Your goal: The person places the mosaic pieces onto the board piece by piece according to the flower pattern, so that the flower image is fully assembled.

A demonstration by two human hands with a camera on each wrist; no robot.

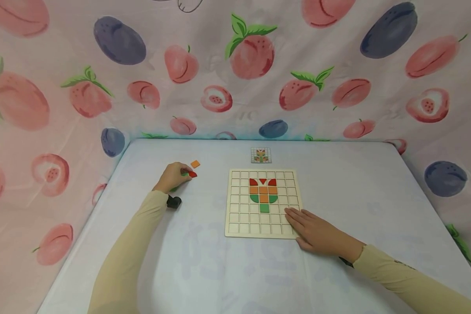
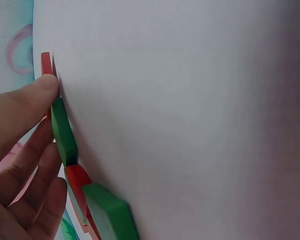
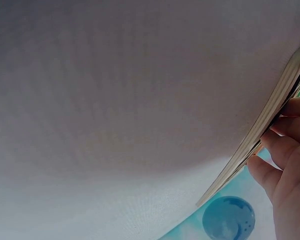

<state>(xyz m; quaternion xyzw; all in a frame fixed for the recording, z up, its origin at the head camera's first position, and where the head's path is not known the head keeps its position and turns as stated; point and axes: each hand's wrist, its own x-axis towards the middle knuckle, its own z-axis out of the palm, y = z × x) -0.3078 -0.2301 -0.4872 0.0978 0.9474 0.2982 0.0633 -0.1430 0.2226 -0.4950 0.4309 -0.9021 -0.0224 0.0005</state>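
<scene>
At the left of the pale blue cloth-covered table (image 1: 149,261), the person's left hand (image 1: 174,176) sits over a small heap of flat coloured pieces, its fingers curled down onto them; the left wrist view shows a fingertip (image 2: 42,87) pressing the edge of a slim green tile (image 2: 63,131), with a red tile (image 2: 78,180) and another thick green piece (image 2: 110,215) lying just beside it. These tiles look like painted wood: light, stiff, smooth-faced with square edges, so they should lift easily by a pinch on opposite edges, though the glossy faces may slide on the cloth. A red piece (image 1: 192,174) pokes out past the fingertips, and a lone small orange square tile (image 1: 195,164) lies near it, apart from the hand. A small black object (image 1: 174,202) rests beside the left wrist. Right of this, the pale wooden square grid board (image 1: 235,218) lies flat at the middle of the table, holding a tulip shape of red, orange and green tiles (image 1: 263,192) in its upper cells. Behind it lies a small printed pattern card (image 1: 261,155). The right hand (image 1: 317,231) rests flat on the board's near right corner with fingers straight, steadying it; the right wrist view shows the thin layered board edge (image 3: 270,125) under those fingers (image 3: 270,175). A peach-and-plum printed fabric backdrop (image 1: 337,65) surrounds the table.
</scene>
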